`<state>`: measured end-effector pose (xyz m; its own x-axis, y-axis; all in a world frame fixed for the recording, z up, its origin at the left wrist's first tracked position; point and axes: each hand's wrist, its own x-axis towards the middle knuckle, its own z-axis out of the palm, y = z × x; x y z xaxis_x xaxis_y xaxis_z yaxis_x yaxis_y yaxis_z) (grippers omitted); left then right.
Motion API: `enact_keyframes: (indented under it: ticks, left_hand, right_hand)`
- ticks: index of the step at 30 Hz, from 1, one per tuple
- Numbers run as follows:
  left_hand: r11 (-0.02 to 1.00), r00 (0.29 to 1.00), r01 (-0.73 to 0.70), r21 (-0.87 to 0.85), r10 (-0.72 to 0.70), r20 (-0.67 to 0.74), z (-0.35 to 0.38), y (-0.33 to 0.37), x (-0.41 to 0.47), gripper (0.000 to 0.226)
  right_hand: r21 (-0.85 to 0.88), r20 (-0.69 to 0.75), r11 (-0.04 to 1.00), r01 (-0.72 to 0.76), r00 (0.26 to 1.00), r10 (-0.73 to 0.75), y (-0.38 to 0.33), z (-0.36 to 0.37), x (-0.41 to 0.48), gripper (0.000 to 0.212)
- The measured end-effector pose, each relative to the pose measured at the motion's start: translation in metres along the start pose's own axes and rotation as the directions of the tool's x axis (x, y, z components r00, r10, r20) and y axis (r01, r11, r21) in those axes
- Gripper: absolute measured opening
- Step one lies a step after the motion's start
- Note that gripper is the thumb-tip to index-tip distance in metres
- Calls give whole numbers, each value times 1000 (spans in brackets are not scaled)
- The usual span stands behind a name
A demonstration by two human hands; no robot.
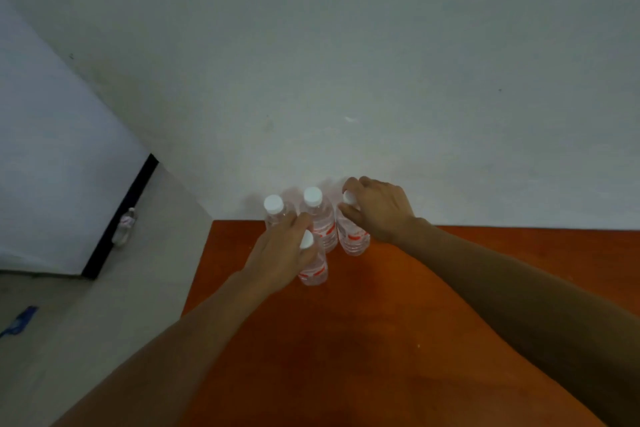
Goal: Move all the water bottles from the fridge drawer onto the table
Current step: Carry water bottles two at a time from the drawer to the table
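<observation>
Several clear water bottles with white caps and red labels stand upright at the far left of the orange table [381,340], close to the wall. My left hand [282,253] grips the nearest bottle [315,269] around its neck and shoulder. My right hand [377,210] is closed around the top of the rightmost bottle [355,239]. Between and behind them stand a middle bottle [320,218] and a left bottle [274,206], both untouched. The fridge drawer is out of view.
A pale wall [346,80] rises directly behind the table's far edge. Grey floor [138,288] lies left of the table. Another bottle [124,227] stands on the floor by a dark strip [121,215] at the left wall. A blue object [19,321] lies on the floor.
</observation>
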<state>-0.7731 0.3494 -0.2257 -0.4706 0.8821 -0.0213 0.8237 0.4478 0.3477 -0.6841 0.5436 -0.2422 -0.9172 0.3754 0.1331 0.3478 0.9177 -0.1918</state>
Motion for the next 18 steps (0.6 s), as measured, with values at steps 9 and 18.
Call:
enact_keyframes:
  ticks: [9, 18]
  left_hand:
    - [997, 995, 58, 53, -53, -90, -4, -14, -8, 33]
    - [943, 929, -282, 177, 315, -194, -38, 34, -60, 17]
  right_hand:
    - [58, 84, 993, -105, 991, 100, -2, -5, -21, 53]
    - [-22, 74, 954, -299, 951, 299, -22, -49, -148, 54]
